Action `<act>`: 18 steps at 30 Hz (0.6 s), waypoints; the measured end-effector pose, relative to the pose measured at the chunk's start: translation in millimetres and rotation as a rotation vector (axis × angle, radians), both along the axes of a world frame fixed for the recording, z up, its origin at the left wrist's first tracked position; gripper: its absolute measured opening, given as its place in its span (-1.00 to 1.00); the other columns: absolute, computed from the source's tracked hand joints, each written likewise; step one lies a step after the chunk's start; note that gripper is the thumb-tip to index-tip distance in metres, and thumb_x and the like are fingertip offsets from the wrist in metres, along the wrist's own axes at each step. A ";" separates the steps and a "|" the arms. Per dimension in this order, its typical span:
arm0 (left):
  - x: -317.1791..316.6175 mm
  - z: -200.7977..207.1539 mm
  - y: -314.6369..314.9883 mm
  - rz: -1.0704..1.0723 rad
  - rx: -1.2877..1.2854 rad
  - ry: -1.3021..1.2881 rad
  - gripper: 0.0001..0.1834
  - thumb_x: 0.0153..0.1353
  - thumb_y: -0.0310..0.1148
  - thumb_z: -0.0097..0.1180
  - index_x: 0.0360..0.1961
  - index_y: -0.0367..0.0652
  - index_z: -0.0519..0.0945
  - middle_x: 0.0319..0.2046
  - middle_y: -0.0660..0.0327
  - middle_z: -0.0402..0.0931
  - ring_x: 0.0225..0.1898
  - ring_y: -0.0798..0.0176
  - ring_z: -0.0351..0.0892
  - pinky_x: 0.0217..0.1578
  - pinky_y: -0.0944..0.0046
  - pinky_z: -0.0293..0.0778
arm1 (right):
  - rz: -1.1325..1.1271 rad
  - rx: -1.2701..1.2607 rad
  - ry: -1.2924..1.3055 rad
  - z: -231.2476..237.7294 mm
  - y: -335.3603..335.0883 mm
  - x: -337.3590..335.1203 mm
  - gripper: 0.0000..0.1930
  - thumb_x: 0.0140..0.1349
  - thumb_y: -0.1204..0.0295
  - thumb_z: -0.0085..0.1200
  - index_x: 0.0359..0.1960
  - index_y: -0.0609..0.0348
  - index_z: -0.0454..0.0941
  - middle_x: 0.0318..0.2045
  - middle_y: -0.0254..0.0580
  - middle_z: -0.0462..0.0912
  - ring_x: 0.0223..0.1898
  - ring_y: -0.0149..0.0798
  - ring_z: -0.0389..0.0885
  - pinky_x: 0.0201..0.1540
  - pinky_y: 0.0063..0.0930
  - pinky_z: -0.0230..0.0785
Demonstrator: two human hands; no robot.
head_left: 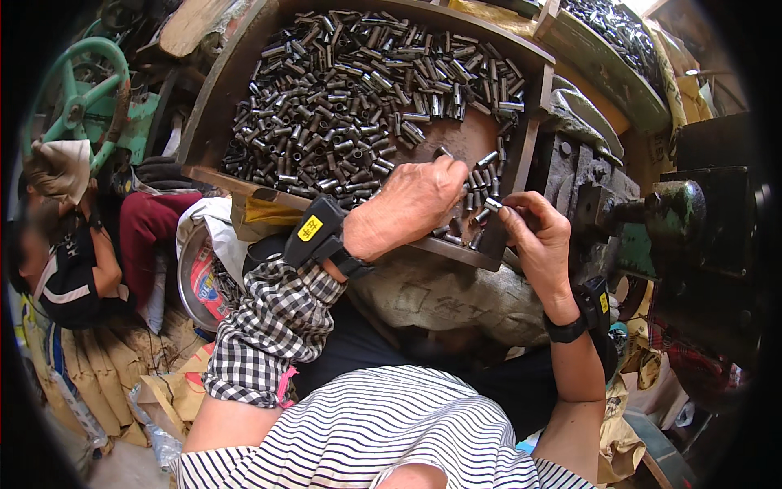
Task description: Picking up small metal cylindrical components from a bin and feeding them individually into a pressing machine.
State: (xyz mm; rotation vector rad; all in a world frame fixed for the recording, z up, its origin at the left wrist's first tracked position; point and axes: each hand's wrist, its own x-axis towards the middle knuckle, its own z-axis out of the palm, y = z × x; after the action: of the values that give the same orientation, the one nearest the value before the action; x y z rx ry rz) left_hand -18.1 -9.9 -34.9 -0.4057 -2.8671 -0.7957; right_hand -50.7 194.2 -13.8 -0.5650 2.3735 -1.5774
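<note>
Short dark metal tubes (326, 122) lie heaped in a shallow wooden tray (460, 254) in front of me. My left hand (415, 200) is over the near part of the tray, its fingers curled and closed. One tube (442, 151) shows just beyond those fingers; whether they grip it is hidden. At the tray's right near corner, my right hand (538, 232) pinches a shiny short metal tube (493, 203) between thumb and fingers. Between the two hands, several tubes (481, 181) lie in a loose row on the tray's reddish bottom (444, 137).
A dark, greasy machine (643, 212) stands close on the right. Another bin (607, 69) of metal pieces is at the far right. On the left are a metal basin (189, 277), a green handwheel (75, 106) and a person (73, 253) at work. Sacking (444, 293) lies below the tray.
</note>
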 end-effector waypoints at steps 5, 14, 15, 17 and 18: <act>-2.8 10.0 5.1 -0.049 0.344 -0.077 -0.81 0.17 -0.37 0.13 -0.28 -0.28 0.50 -0.54 0.11 0.54 -0.53 0.13 0.56 -0.53 0.27 0.45 | -0.064 -0.330 -0.422 -1.2 6.1 -2.6 -0.88 0.18 0.50 0.12 -0.29 0.28 0.55 -0.46 -0.38 0.59 -0.57 -0.62 0.48 -0.61 -0.81 0.23; -1.7 10.6 9.1 0.069 1.289 -0.761 -0.75 0.27 -0.36 0.04 -0.10 -0.28 0.50 -0.38 0.31 0.54 -0.52 0.57 0.49 -0.57 0.58 0.45 | -0.067 -0.388 -0.473 -5.6 9.8 -5.9 -0.88 0.19 0.48 0.12 -0.30 0.29 0.55 -0.49 -0.36 0.57 -0.60 -0.61 0.47 -0.63 -0.81 0.22; -1.7 9.8 9.4 0.071 1.314 -0.763 -0.76 0.27 -0.36 0.04 -0.11 -0.27 0.50 -0.39 0.32 0.53 -0.52 0.57 0.49 -0.57 0.58 0.45 | -0.075 -0.428 -0.497 -6.0 10.2 -6.5 -0.87 0.19 0.48 0.12 -0.30 0.30 0.54 -0.50 -0.36 0.56 -0.61 -0.60 0.47 -0.63 -0.80 0.23; -1.7 11.0 9.9 0.062 1.340 -0.773 -0.77 0.27 -0.35 0.04 -0.12 -0.26 0.50 -0.41 0.33 0.53 -0.53 0.58 0.49 -0.57 0.59 0.44 | -0.071 -0.442 -0.512 -6.4 10.3 -7.3 -0.87 0.19 0.48 0.13 -0.30 0.30 0.53 -0.51 -0.35 0.55 -0.61 -0.59 0.47 -0.63 -0.79 0.24; -1.9 11.2 9.9 0.069 1.328 -0.771 -0.76 0.27 -0.35 0.05 -0.12 -0.26 0.50 -0.41 0.33 0.53 -0.53 0.58 0.49 -0.57 0.59 0.44 | -0.074 -0.463 -0.531 -6.2 10.3 -7.3 -0.87 0.19 0.48 0.13 -0.30 0.30 0.53 -0.51 -0.35 0.55 -0.61 -0.59 0.46 -0.62 -0.79 0.25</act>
State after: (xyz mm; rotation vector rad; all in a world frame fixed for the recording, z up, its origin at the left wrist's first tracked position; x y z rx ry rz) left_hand -20.1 0.0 -23.8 0.2389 -1.9944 -2.9030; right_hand -58.0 204.5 -20.0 -0.1032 1.6677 -2.0172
